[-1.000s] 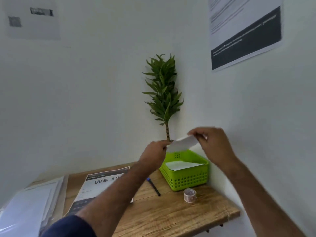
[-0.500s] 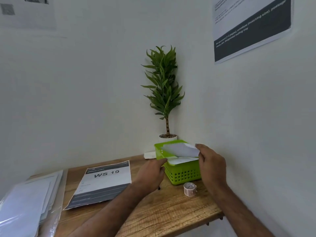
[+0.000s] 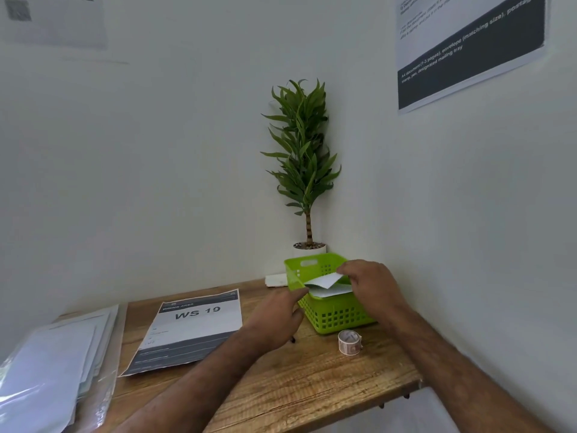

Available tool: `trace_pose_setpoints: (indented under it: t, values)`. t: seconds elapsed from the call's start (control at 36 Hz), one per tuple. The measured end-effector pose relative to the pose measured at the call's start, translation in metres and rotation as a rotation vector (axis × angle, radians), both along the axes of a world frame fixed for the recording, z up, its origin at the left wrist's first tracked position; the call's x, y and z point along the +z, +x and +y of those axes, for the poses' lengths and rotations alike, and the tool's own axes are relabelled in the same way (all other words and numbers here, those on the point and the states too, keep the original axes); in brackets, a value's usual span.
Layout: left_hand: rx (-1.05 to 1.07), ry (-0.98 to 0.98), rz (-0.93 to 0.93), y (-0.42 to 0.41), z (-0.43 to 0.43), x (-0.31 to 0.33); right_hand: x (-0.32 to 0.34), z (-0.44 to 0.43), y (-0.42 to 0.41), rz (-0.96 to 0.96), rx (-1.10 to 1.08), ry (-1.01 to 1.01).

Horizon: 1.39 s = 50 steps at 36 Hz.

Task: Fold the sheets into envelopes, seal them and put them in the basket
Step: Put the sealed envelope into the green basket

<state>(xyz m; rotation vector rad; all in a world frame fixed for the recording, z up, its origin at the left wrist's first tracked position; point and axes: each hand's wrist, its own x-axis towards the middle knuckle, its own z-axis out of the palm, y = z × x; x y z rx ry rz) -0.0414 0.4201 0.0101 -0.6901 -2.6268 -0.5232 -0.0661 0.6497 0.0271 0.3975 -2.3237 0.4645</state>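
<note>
A green plastic basket (image 3: 335,317) stands in the far right corner of the wooden table. A white envelope (image 3: 331,292) lies inside it. Just above that one, my right hand (image 3: 371,284) pinches a second white folded envelope (image 3: 324,280) by its right end, inside the basket's rim. My left hand (image 3: 278,312) hovers at the basket's left side with its fingertips by the envelope's left corner; contact is unclear. A stack of plain sheets in a clear sleeve (image 3: 46,376) lies at the table's left end.
A printed "WS 19" sheet (image 3: 190,329) lies flat mid-table. A roll of stamps (image 3: 349,342) stands in front of the basket. A potted plant (image 3: 304,157) fills the corner behind it, with a small white object (image 3: 276,280) beside the pot. Walls close in behind and right.
Both hands came down from in front of the plant, lowering the envelope into the basket. My left hand has slid off toward the basket's left side.
</note>
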Motion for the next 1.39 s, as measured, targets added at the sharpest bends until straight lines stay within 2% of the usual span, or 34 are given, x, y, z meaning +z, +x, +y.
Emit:
trace_pose_setpoints:
  t: [0.14, 0.25, 0.5, 0.86, 0.94, 1.03, 1.14, 1.39]
  values:
    - [-0.004, 0.012, -0.017, 0.003, -0.001, 0.003, -0.010, 0.016, 0.007, -0.141, 0.032, -0.088]
    - [0.006, -0.001, -0.019, 0.004, 0.001, 0.004, -0.014, 0.022, 0.018, -0.212, 0.042, -0.085]
    - [0.023, -0.036, -0.018, 0.005, 0.002, 0.006, -0.024, 0.007, 0.027, -0.149, 0.091, 0.022]
    - [0.077, -0.079, -0.053, 0.004, -0.027, 0.005, -0.026, -0.023, 0.042, -0.241, -0.107, 0.255]
    - [0.102, -0.096, -0.030, 0.011, -0.046, 0.011, -0.027, -0.038, 0.042, -0.160, -0.150, 0.223]
    - [0.159, -0.119, 0.005, 0.019, -0.076, 0.017, -0.026, -0.067, 0.043, -0.008, -0.071, 0.106]
    - [0.290, -0.094, -0.011, 0.033, -0.129, 0.019, -0.018, -0.129, 0.046, 0.077, 0.083, 0.051]
    - [0.694, 0.017, -0.053, 0.083, -0.289, -0.002, -0.010, -0.291, 0.056, -0.090, 0.458, 0.141]
